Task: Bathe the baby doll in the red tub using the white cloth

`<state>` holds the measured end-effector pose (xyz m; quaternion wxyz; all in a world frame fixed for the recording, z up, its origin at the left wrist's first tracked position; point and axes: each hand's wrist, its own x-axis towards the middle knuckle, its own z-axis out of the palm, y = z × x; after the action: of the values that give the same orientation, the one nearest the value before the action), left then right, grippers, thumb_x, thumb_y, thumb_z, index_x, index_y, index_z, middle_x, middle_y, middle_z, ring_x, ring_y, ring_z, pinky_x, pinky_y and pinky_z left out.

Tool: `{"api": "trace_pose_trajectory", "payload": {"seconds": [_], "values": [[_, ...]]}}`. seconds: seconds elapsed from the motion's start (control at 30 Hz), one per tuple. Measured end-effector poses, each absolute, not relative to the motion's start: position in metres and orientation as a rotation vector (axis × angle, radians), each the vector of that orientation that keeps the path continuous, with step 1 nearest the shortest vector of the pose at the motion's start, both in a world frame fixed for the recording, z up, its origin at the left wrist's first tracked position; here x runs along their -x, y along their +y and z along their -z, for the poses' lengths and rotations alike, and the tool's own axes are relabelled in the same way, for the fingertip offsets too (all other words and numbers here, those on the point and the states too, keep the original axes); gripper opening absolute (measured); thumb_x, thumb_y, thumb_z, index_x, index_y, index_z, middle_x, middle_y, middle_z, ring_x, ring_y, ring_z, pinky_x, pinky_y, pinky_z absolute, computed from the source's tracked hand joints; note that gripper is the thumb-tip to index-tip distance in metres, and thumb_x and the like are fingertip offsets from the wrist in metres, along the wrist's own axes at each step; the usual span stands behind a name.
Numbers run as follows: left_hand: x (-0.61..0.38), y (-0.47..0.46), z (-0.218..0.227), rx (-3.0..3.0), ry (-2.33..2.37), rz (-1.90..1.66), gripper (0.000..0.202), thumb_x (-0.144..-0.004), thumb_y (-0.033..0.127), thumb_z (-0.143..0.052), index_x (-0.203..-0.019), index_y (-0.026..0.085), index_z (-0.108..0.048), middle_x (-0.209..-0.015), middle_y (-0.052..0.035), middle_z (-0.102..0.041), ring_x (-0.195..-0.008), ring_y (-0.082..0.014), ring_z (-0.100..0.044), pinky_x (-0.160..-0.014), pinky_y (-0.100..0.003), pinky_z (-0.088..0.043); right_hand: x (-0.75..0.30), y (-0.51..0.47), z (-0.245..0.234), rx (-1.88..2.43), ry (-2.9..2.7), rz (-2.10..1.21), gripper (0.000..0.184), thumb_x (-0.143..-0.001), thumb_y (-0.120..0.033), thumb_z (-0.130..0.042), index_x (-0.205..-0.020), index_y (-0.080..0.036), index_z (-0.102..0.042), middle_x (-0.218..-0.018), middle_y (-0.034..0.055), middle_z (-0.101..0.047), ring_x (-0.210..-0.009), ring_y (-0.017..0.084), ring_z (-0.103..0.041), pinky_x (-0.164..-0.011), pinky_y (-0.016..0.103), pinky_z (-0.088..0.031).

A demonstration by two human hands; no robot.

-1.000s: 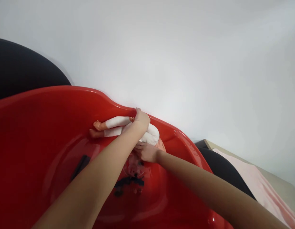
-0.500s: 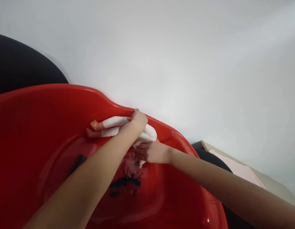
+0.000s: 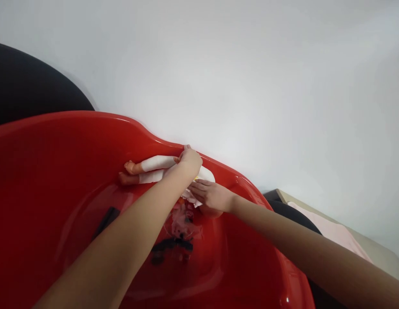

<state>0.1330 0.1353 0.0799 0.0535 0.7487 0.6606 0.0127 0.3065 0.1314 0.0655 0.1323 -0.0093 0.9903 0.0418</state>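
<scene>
Doll (image 3: 158,162) lies under left hand (image 3: 190,160), straight-fingered right hand (image 3: 215,196).

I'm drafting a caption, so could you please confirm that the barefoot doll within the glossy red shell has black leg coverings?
Not quite: the leg coverings are white, as the head view shows; the barefoot doll is within the glossy red shell.

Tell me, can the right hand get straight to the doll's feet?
Probably not straight across: the left forearm seems to cross between the right hand and the doll's feet. It would likely have to go over or around that arm.
</scene>
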Motion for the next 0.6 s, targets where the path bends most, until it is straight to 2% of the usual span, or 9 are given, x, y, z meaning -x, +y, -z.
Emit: {"api": "trace_pose_trajectory", "payload": {"seconds": [0.07,0.13,0.2,0.3,0.43,0.6], "values": [[-0.133,0.132,-0.082,-2.293,2.021,0.002,0.056,-0.072,0.001,-0.071,-0.127,0.007,-0.074,-0.145,-0.0308,-0.058,-0.135,-0.0443,-0.055,-0.095,-0.044,-0.052,-0.338,0.132,-0.071,0.076,2.821,-0.298,0.05,-0.103,-0.026,-0.052,-0.146,-0.001,-0.054,-0.154,0.0229,-0.052,-0.147,0.028,-0.047,-0.124,0.044,-0.04],[-0.133,0.13,-0.084,-2.296,2.036,0.012,0.055,-0.074,-0.001,-0.067,-0.128,0.007,-0.073,-0.144,-0.0304,-0.058,-0.138,-0.0444,-0.053,-0.094,-0.044,-0.053,-0.365,0.129,-0.073,0.091,2.783,-0.386,0.048,-0.104,-0.023,-0.049,-0.148,-0.003,-0.052,-0.154,0.0189,-0.053,-0.146,0.025,-0.048,-0.123,0.042,-0.043],[-0.133,0.13,-0.084,-2.285,2.048,-0.01,0.055,-0.078,-0.001,-0.062,-0.131,0.01,-0.072,-0.143,-0.0279,-0.061,-0.142,-0.0437,-0.048,-0.093,-0.045,-0.053,-0.383,0.125,-0.075,0.118,2.757,-0.423,0.041,-0.104,-0.016,-0.045,-0.142,-0.007,-0.06,-0.151,0.0144,-0.058,-0.144,0.023,-0.051,-0.121,0.04,-0.044],[-0.133,0.129,-0.085,-2.248,2.051,-0.053,0.052,-0.083,0.0,-0.059,-0.132,0.012,-0.072,-0.142,-0.0259,-0.062,-0.146,-0.0425,-0.044,-0.095,-0.047,-0.053,-0.391,0.118,-0.079,0.166,2.741,-0.391,0.035,-0.103,-0.016,-0.05,-0.132,-0.011,-0.068,-0.143,0.0139,-0.065,-0.138,0.022,-0.056,-0.119,0.039,-0.046],[-0.133,0.13,-0.086,-2.208,2.034,-0.089,0.047,-0.083,0.003,-0.065,-0.128,0.012,-0.074,-0.146,-0.0264,-0.059,-0.146,-0.0433,-0.044,-0.099,-0.048,-0.05,-0.363,0.108,-0.088,0.252,2.748,-0.448,0.035,-0.103,-0.014,-0.049,-0.133,-0.012,-0.067,-0.141,0.0145,-0.066,-0.135,0.022,-0.057,-0.115,0.041,-0.048],[-0.133,0.132,-0.082,-2.223,1.999,-0.094,0.057,-0.074,0.004,-0.074,-0.131,0.01,-0.072,-0.151,-0.0288,-0.052,-0.137,-0.0468,-0.053,-0.1,-0.049,-0.049,-0.291,0.104,-0.081,0.322,2.844,-0.598,0.031,-0.103,-0.011,-0.045,-0.123,-0.014,-0.07,-0.136,0.0136,-0.068,-0.132,0.023,-0.058,-0.113,0.042,-0.047]]}}
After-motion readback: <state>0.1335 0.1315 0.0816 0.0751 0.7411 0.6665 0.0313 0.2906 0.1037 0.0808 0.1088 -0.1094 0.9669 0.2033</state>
